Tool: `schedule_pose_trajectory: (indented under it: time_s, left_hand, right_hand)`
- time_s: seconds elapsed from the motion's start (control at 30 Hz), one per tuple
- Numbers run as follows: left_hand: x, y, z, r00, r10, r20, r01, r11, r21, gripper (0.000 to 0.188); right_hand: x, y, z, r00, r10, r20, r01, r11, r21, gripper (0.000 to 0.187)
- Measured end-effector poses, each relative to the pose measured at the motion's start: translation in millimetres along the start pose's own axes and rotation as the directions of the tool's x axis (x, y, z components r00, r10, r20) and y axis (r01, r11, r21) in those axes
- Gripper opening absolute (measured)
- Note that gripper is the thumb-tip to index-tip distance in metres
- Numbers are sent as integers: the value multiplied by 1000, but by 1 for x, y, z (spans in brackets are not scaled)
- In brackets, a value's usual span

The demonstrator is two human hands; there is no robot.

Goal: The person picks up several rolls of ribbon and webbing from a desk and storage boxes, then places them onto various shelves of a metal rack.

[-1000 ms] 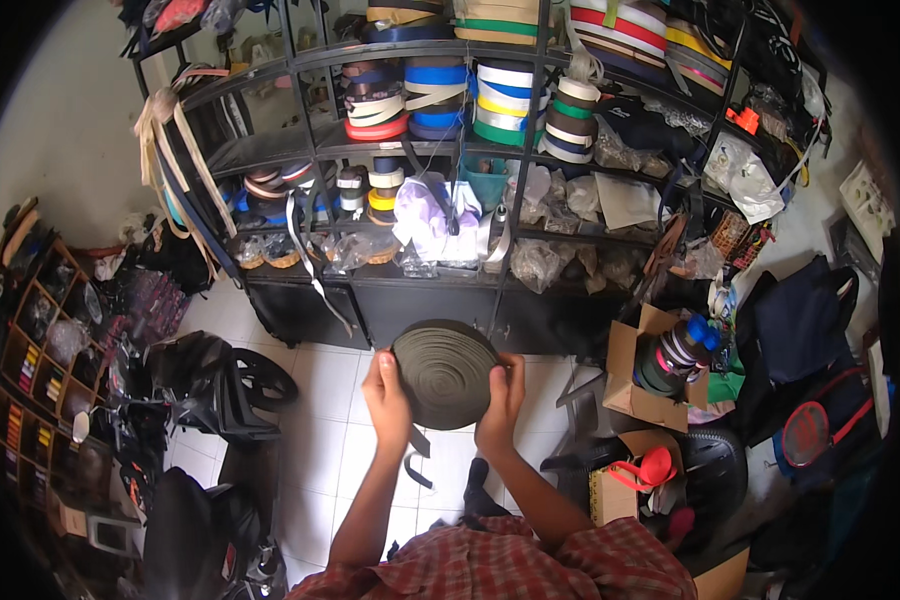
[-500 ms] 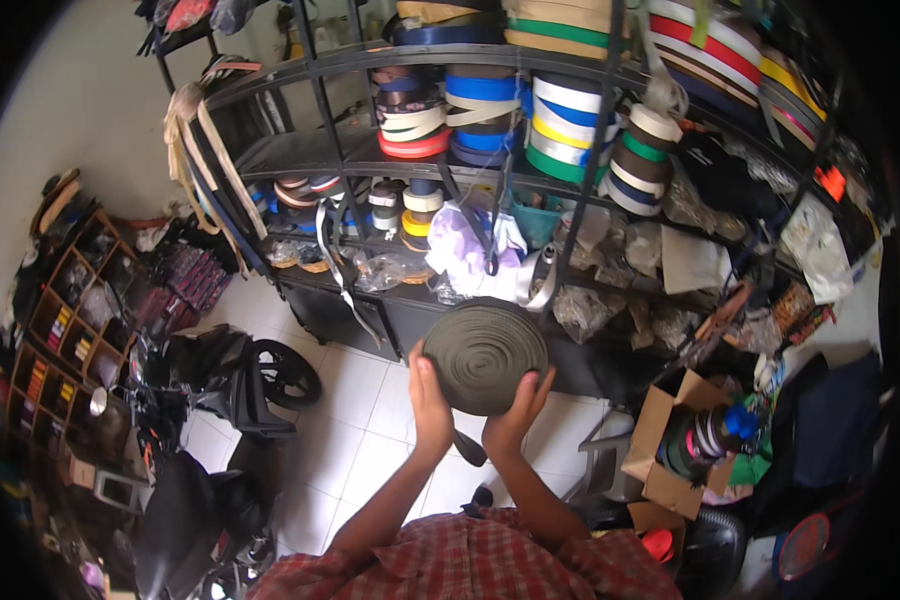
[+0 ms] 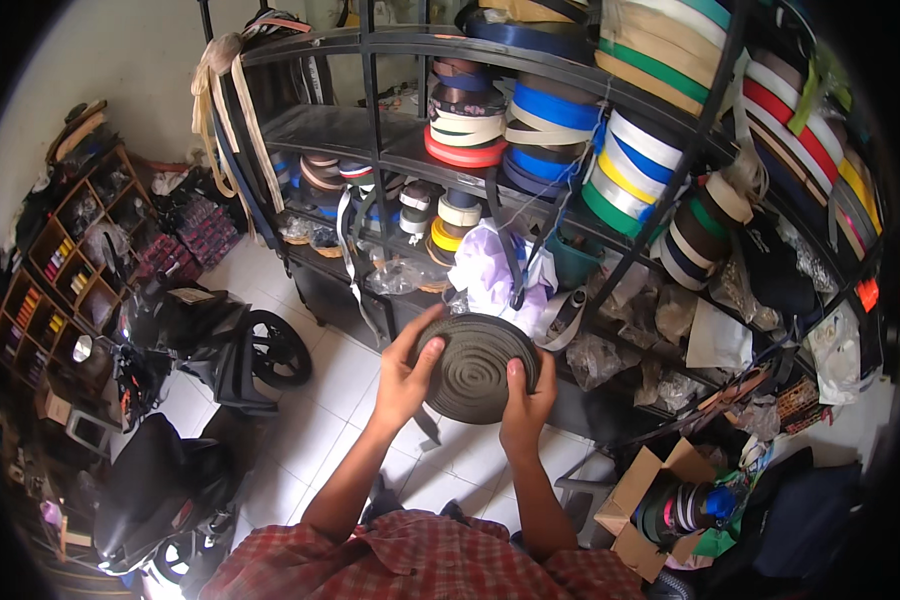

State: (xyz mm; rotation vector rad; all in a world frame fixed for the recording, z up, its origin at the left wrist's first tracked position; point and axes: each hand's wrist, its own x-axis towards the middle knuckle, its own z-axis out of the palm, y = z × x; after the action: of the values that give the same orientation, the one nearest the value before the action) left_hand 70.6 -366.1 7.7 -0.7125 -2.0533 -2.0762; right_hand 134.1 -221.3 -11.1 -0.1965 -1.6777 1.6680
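Between my two hands is a thick, dark olive-grey roll of webbing (image 3: 473, 372), its flat coiled side turned up toward me. My left hand (image 3: 406, 375) grips its left edge, with the thumb on the coil face and the fingers round the rim. On the opposite edge my right hand (image 3: 528, 398) holds it the same way, its fingers partly hidden behind the roll. A loose strap end (image 3: 427, 428) hangs below the roll, beside my left wrist.
Ahead stands a black metal shelf rack (image 3: 410, 152) stacked with coloured webbing rolls (image 3: 465, 140) and plastic bags. A motorcycle (image 3: 185, 350) is parked at the left near a wooden cubbyhole shelf (image 3: 65, 270). To the right sits an open cardboard box (image 3: 642, 490) with more rolls.
My view has turned, so the shelves appear shifted right. The roll is tilted differently, and my thumbs now lie farther onto its coil face. Both hands keep hold of it.
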Motion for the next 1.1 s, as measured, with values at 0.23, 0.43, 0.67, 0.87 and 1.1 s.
schedule_pose_trajectory:
  time_s: [0.23, 0.43, 0.67, 0.87, 1.1]
  left_hand:
    - [53, -18, -77, 988, -69, 140, 88, 987, -136, 34]
    - [122, -42, -90, 997, 21, -75, -39, 965, -258, 43]
    - [168, -54, -135, 999, 18, -27, -28, 900, -436, 43]
    - [182, -69, -149, 984, 129, 119, -95, 961, -258, 43]
    - [179, -89, -115, 984, 169, -57, -178, 948, -265, 48]
  right_hand:
    - [23, 7, 64, 990, -139, 35, 141, 987, -75, 27]
    - [57, 24, 165, 973, -60, -224, 100, 981, 169, 32]
    - [92, 54, 180, 973, -88, 214, -18, 893, 449, 34]
    - [111, 26, 208, 977, 5, 214, 8, 998, -61, 28]
    - [105, 47, 241, 884, -26, -467, 129, 973, 191, 37]
